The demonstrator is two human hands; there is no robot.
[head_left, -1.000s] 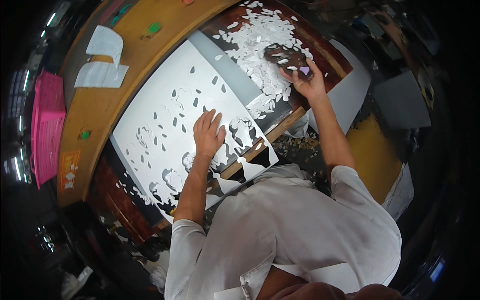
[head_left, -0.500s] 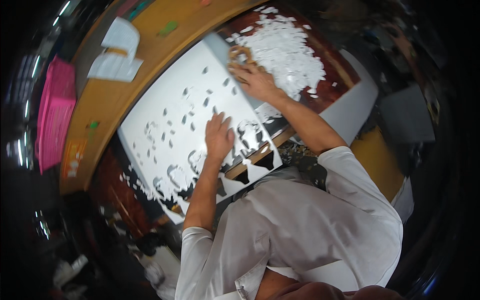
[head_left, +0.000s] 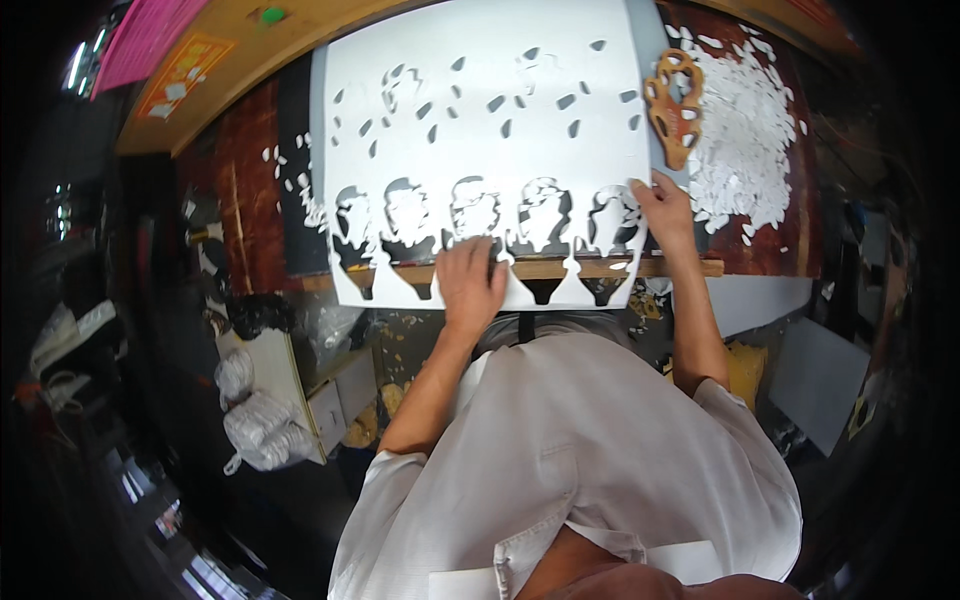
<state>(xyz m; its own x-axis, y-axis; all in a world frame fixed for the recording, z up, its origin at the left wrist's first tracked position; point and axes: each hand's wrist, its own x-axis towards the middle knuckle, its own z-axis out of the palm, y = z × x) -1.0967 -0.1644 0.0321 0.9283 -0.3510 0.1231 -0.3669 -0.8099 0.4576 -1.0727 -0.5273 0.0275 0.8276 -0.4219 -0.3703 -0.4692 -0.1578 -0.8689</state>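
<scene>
A large white sheet (head_left: pixel 440 155) lies on the table before me, pierced by small slanted slots and a row of bigger rounded cutouts along its near part. My left hand (head_left: pixel 472 283) rests on the near part of the sheet, fingers extended and slightly apart over a middle cutout. At the sheet's right edge, my right hand (head_left: pixel 664 212) has its thumb on top; its other fingers are partly hidden at the edge, which it seems to pinch. Just beyond it, a tan, pointed-oval tool with several holes (head_left: pixel 671 132) lies beside the sheet, untouched.
White scraps (head_left: pixel 745 140) are heaped on the reddish-brown table (head_left: pixel 247 185) at the right, with a few at the left. A wooden ledge (head_left: pixel 250 22) runs along the far side; a pink basket (head_left: pixel 150 35) stands at far left. Bundled plastic (head_left: pixel 265 430) sits lower left.
My right hand has let go of the tan tool and come nearer to the sheet's right edge. My left hand has shifted toward the near edge. The whole view has turned.
</scene>
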